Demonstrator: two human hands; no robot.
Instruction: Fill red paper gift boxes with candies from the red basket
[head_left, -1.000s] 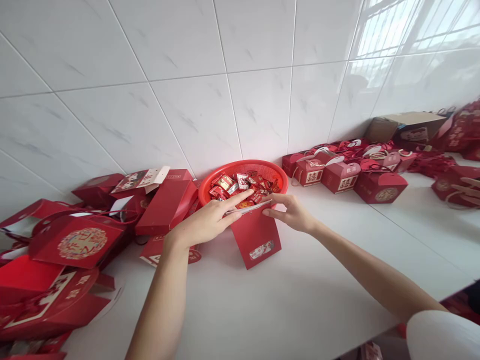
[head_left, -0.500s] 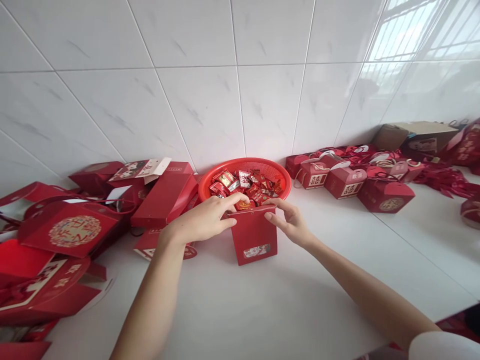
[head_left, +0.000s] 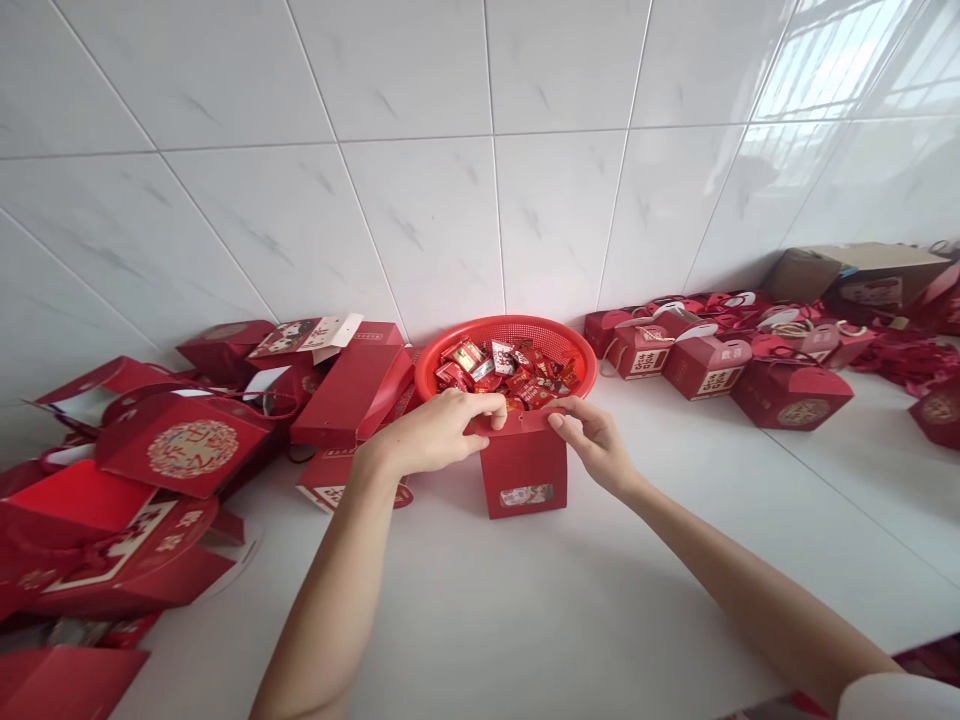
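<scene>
A red box (head_left: 527, 465) with a small clear window near its bottom stands upright on the white table. At its top left edge my left hand (head_left: 442, 430) has its fingers curled, pinching the box's top flap. My right hand (head_left: 592, 440) pinches the top right corner between thumb and fingers. Right behind the box is a red plastic basket (head_left: 581, 350) of wrapped sweets (head_left: 532, 385), partly hidden by my hands and the box.
Several larger red boxes (head_left: 180, 450) are piled at the left. Smaller red boxes (head_left: 709, 365) stand in rows at the right, with a brown carton (head_left: 862, 270) behind them. A tiled wall (head_left: 420, 220) closes off the back.
The flap at the box's top now tilts down toward me, with the fingers of both hands more closed on it. The whole view has shifted, so things appear slightly further right.
</scene>
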